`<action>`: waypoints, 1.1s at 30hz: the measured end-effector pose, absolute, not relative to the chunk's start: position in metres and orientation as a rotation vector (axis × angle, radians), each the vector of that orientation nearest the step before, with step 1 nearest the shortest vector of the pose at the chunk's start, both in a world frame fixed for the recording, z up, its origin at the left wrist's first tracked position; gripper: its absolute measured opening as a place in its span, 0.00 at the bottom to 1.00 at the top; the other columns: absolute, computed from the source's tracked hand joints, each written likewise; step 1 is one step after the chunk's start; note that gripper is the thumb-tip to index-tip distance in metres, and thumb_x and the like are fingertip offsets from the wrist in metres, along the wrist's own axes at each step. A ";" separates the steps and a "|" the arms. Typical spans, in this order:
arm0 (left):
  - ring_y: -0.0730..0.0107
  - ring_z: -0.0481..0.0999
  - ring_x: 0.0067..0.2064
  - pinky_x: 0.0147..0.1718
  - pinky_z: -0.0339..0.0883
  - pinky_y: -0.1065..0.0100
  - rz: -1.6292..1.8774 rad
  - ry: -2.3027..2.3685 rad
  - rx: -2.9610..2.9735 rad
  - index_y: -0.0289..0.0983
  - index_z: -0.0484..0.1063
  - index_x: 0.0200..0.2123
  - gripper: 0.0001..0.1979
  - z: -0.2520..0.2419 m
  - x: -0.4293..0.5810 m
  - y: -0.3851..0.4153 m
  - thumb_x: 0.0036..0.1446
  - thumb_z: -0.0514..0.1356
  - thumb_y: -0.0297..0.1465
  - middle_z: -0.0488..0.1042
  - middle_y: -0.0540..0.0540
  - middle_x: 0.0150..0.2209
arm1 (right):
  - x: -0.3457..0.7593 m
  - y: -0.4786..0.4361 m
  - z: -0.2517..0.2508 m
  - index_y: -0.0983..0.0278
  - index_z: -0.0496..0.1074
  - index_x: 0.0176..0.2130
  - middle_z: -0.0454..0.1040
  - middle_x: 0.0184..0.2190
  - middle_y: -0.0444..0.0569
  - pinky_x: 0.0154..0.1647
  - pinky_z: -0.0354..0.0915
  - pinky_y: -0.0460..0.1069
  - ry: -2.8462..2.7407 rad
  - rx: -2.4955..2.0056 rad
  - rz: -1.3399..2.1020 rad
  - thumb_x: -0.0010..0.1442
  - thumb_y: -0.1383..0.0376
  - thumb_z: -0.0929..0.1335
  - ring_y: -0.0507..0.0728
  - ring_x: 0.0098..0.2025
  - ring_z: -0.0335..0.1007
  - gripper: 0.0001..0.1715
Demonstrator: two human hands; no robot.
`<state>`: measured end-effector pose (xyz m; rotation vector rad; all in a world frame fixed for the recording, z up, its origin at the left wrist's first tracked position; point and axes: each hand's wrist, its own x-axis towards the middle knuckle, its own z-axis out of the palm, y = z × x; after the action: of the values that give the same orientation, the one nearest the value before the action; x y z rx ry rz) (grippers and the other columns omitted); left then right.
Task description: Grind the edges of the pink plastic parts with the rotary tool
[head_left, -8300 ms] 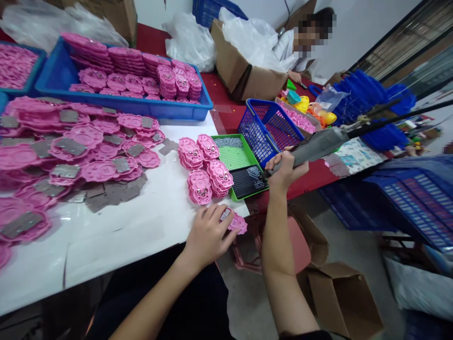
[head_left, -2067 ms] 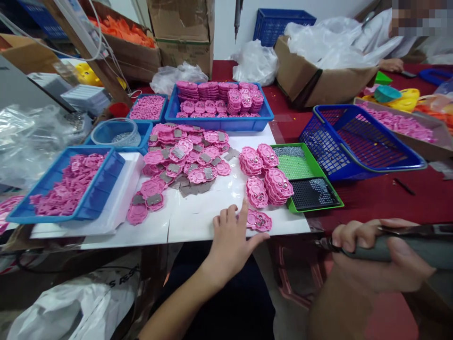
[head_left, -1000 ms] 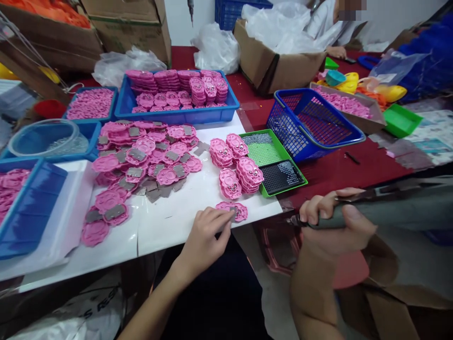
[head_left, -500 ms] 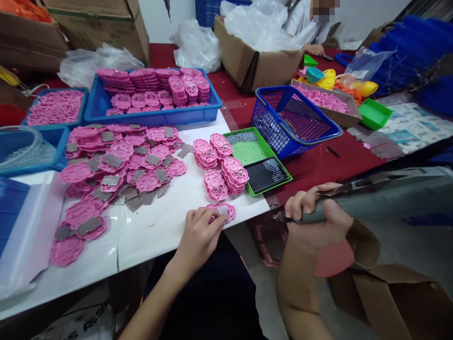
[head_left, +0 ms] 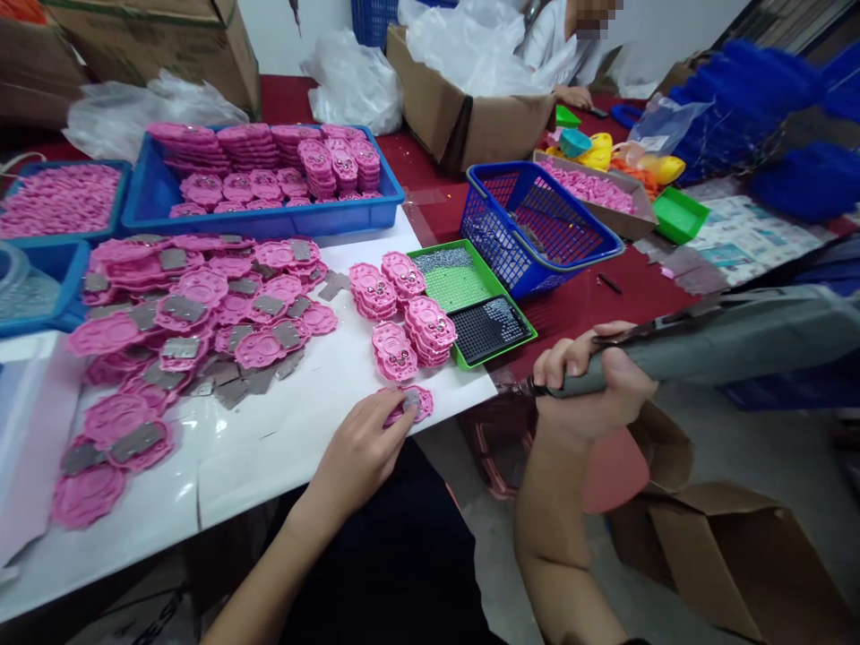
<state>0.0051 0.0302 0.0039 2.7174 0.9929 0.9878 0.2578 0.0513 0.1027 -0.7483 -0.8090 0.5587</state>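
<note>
Left hand (head_left: 357,448) palm-down at grey plate (head_left: 412,399); right hand (head_left: 595,385) round grey driver (head_left: 726,345)

pink piece (head_left: 424,405) partly hidden, clear tub (head_left: 12,279) cropped

Hands (head_left: 356,448) on grey tool (head_left: 712,349), metal plate (head_left: 411,399)

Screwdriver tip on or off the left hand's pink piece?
Off: a visible gap separates the screwdriver in the right hand from the pink piece.
</note>
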 end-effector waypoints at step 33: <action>0.52 0.78 0.57 0.56 0.75 0.49 1.143 1.188 2.364 0.38 0.77 0.46 0.07 -0.003 0.039 0.016 0.70 0.59 0.24 0.79 0.38 0.53 | 0.290 0.146 0.083 0.57 0.65 0.32 0.59 0.15 0.33 0.13 0.54 0.46 -0.770 -1.001 0.293 0.55 0.59 0.69 0.49 0.12 0.55 0.08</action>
<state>0.0388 0.0163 -0.0025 2.3642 1.1879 1.1426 0.2901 0.1458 0.0828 -1.0007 -0.7699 0.2926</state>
